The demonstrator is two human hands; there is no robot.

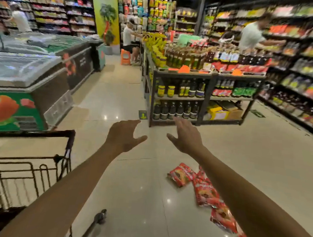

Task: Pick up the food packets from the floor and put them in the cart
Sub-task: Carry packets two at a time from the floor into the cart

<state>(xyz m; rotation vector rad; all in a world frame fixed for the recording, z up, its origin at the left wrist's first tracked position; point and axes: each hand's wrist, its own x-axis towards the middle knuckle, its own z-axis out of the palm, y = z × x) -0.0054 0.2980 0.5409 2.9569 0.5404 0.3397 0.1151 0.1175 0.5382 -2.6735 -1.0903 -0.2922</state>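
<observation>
Several red food packets lie in a loose row on the shiny tiled floor: one [180, 174] nearest the middle, another [204, 191] beside it, more [223, 216] trailing toward the lower right under my right forearm. The black wire cart [30, 167] stands at the lower left. My left hand [124, 134] and my right hand [186, 136] are stretched out ahead at chest height, fingers spread, holding nothing, well above the packets.
A chest freezer [25, 92] runs along the left. A dark shelf unit [199, 95] of bottles and jars stands straight ahead, and wall shelves [301, 72] line the right. Three people stand farther back in the aisles. Open floor lies between freezer and shelf unit.
</observation>
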